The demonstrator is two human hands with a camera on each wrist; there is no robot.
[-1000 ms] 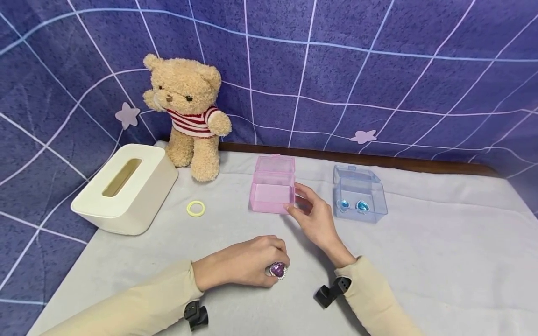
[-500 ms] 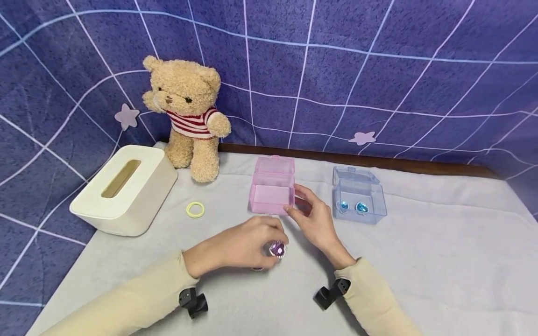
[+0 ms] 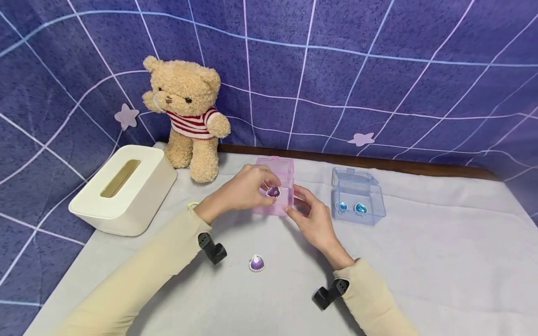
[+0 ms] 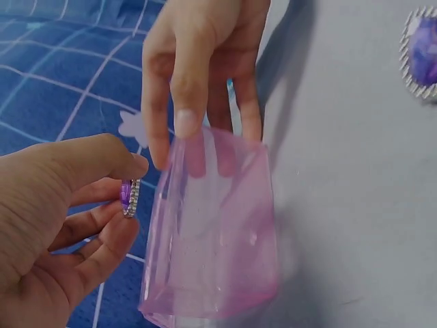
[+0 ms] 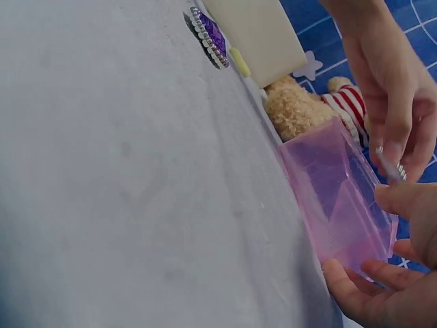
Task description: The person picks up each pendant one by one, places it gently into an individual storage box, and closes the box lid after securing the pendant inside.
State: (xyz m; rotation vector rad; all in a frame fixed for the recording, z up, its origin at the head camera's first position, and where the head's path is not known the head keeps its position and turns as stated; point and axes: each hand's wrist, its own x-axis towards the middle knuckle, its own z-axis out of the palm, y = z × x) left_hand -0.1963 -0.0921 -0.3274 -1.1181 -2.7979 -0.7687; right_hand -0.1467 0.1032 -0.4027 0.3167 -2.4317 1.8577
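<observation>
My left hand pinches a purple heart-shaped gem with a silver beaded rim between thumb and fingers. It hovers over the pink see-through box, whose lid is tipped back, and hides part of the box. At the box's right side, my right hand grips the wall, thumb at the front corner and fingers along the side. Seen from the left wrist, the held gem is edge-on beside the box. A second purple heart gem lies on the cloth nearer to me.
Right of the hands stands a blue see-through box, lid back, with blue gems inside. A white tissue box and a teddy bear stand at left. My left forearm mostly covers a yellow ring.
My left hand has lifted a purple gem and carried it forward over the pink box, uncovering the second gem on the cloth. My right hand has stayed at the box.
</observation>
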